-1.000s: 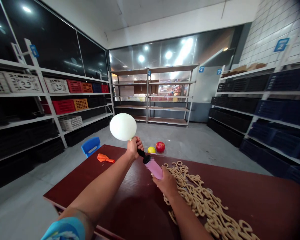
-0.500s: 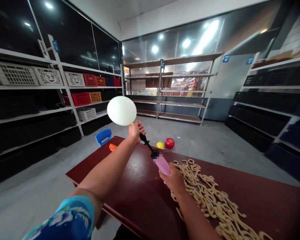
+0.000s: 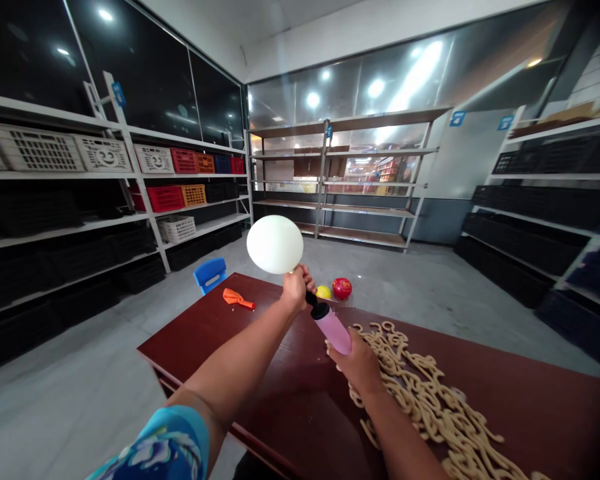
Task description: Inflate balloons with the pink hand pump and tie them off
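Observation:
A pink and black hand-held balloon pump [image 3: 334, 333] is held at a slant above the dark red table [image 3: 195, 333]. My left hand [image 3: 297, 288] is closed around its black far end. From that fist rises an inflated white balloon [image 3: 275, 244]; its neck is mostly hidden by my fingers. My right hand [image 3: 359, 363] is wrapped round the lower part of the pink barrel. Little of the black rod shows between the barrel and my left hand. Many tan curled, rope-like pieces [image 3: 420, 387] lie in a heap beside and beyond my right forearm.
An orange deflated balloon [image 3: 239, 299] lies near the table's far left corner. Behind that corner stands a blue chair [image 3: 210, 273]. Beyond the far edge are a red balloon [image 3: 342, 289] and a yellow balloon [image 3: 323, 292]. Shelves with crates [image 3: 165, 199] line the left wall.
My left hand and the white balloon have moved right and down, towards my right hand. The pump's black rod has slid into the pink barrel. The orange balloon has come into fuller view.

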